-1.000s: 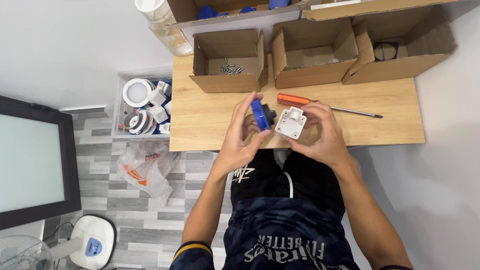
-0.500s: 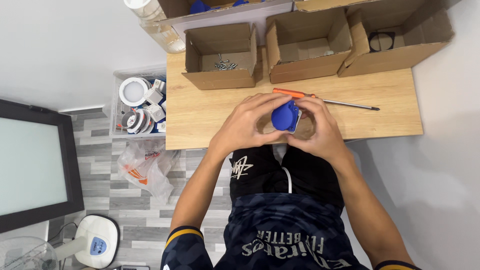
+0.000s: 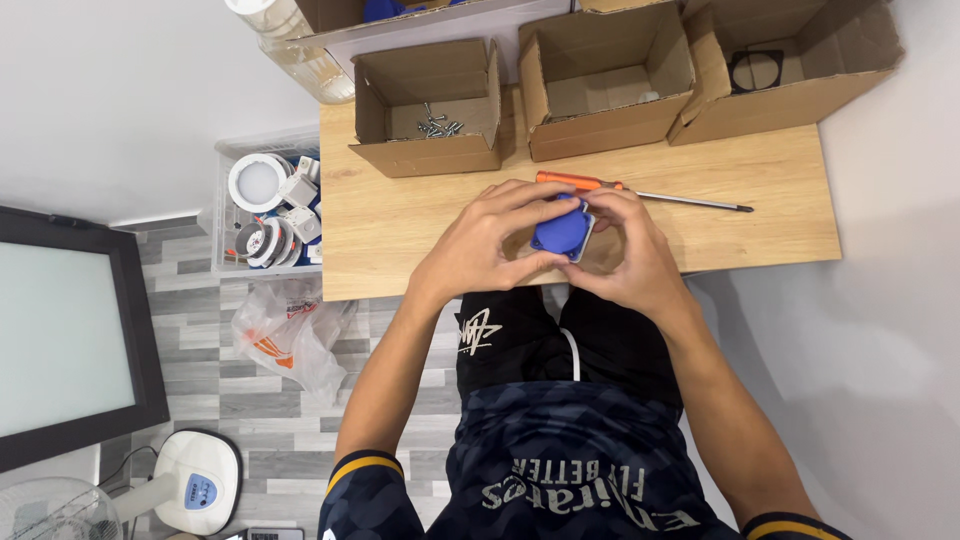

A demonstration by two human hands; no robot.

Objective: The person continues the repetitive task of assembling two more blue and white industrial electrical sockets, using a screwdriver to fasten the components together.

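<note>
Both hands meet in the middle of the frame, just above the near edge of the wooden counter [image 3: 400, 240], and together they grip a small blue socket [image 3: 558, 229] with a pale square base. The left hand [image 3: 480, 245] curls around it from the left side, fingers bent over its top edge, while the right hand [image 3: 630, 255] closes on it from the right, thumb and fingers pressed to its rim. Just behind the hands, an orange-handled screwdriver [image 3: 640, 191] lies flat on the counter, its metal shaft pointing toward the right of the frame. Three open cardboard boxes stand in a row along the far edge of the counter. The left box [image 3: 428, 150] holds a small scatter of metal screws [image 3: 437, 124] on its floor. The middle box [image 3: 610, 130] has a pale floor with one small pale piece near its right wall; what that piece is cannot be made out. The right box [image 3: 800, 95] sits at an angle and holds a flat dark frame with a round opening [image 3: 757, 70]. To the left of the counter, a clear plastic bin [image 3: 225, 200] on the floor is packed with white round and square fittings [image 3: 270, 205], some with blue parts. Below it a crumpled plastic bag [image 3: 290, 335] lies on the grey plank floor [image 3: 190, 340]. A dark-framed screen [image 3: 60, 330] fills the left edge of the frame.
</note>
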